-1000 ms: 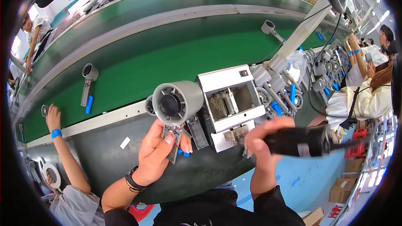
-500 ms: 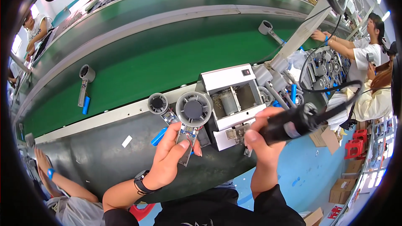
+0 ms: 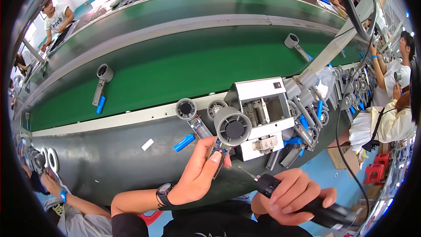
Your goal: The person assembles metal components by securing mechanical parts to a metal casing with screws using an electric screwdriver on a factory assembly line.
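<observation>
My left hand is closed round the handle of a grey handheld fan, whose round head points away from me. The handle is uncovered, and a small circuit board shows beside my thumb. A black electric screwdriver is gripped in my right hand, low at the right. Its thin bit points up and left at the fan handle, with a gap between them. Just beyond the fan stands a white screw feeder with an open top and a metal outlet at its front.
Another open fan with a blue battery lies left of the feeder. Several grey fans are heaped at its right. A green conveyor belt runs behind, carrying two fans. The screwdriver's cable hangs at the right. Co-workers sit around.
My right hand has brought the screwdriver down from the feeder's outlet and turned its bit toward the fan. The fan in my left hand is tilted more. The whole view has shifted somewhat.
</observation>
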Action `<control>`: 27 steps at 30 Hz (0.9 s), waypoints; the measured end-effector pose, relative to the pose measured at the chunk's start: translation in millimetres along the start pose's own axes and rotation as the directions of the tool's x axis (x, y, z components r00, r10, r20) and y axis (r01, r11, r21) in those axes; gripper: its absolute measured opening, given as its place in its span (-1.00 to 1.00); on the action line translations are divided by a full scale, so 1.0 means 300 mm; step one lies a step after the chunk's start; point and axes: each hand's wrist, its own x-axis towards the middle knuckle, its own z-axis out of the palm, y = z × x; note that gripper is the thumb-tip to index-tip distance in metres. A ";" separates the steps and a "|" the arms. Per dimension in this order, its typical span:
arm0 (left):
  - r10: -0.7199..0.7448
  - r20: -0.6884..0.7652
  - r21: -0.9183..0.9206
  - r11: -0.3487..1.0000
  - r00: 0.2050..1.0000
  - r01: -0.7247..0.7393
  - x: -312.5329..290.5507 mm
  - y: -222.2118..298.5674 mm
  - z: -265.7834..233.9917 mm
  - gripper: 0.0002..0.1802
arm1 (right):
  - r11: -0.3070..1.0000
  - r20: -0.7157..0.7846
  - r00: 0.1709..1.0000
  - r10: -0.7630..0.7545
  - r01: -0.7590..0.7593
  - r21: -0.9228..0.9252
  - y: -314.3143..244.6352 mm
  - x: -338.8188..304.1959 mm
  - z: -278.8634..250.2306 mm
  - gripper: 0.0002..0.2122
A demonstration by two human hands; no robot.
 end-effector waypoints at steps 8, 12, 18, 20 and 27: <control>0.012 -0.023 0.020 1.000 1.000 -0.012 -0.023 -0.020 0.022 -0.60 | 0.986 0.143 0.987 -0.072 0.093 -0.141 0.058 -0.066 0.036 -0.58; 0.040 -0.005 0.084 0.996 0.999 -0.040 -0.029 -0.025 0.020 -0.58 | 0.979 0.204 0.978 -0.045 0.084 -0.188 0.064 -0.075 0.023 -0.55; 0.076 0.006 0.126 0.989 0.997 -0.076 -0.024 -0.034 0.021 -0.60 | 0.973 0.303 0.953 0.011 0.059 -0.221 0.067 -0.077 -0.006 -0.54; 0.093 0.010 0.137 0.986 0.996 -0.093 -0.023 -0.038 0.022 -0.60 | 0.974 0.320 0.947 0.025 0.049 -0.222 0.066 -0.073 -0.011 -0.54; 0.129 0.005 0.186 0.974 0.992 -0.127 -0.025 -0.054 0.021 -0.59 | 0.976 0.347 0.936 0.061 0.017 -0.218 0.063 -0.068 -0.015 -0.54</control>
